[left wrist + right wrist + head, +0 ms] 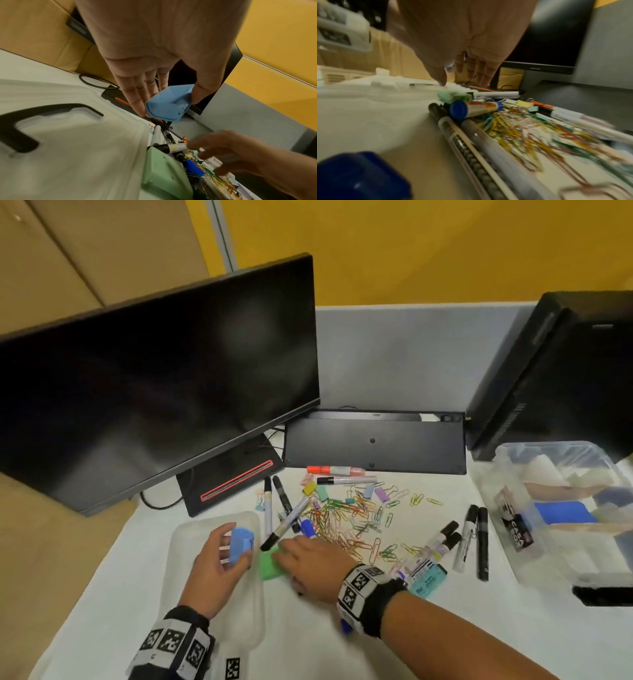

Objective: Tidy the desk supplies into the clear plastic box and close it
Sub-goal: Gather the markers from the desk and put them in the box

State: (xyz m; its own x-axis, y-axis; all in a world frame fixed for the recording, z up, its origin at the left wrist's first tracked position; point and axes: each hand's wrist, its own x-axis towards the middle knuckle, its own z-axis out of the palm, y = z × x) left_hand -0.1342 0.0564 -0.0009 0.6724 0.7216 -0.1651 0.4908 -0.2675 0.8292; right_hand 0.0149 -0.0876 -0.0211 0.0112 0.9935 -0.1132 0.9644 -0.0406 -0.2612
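Note:
My left hand (224, 554) pinches a small blue plastic item (240, 544) (169, 104) between thumb and fingers, held just above the clear lid (191, 542) (77, 148) lying flat at the left. My right hand (291, 559) reaches left with fingers extended over a green block (269, 568) (453, 96) beside the lid; I cannot tell if it touches it. The clear plastic box (513, 559) stands open at the right with items inside. Coloured paper clips (346, 518) and binder clips lie scattered mid-desk, with several markers (472, 539) around them.
A dark monitor (154, 388) stands at the back left, and an upturned black keyboard (373, 443) leans behind the clips. A black computer tower (565, 364) is behind the box. A dark blue object (359, 175) lies under my right wrist.

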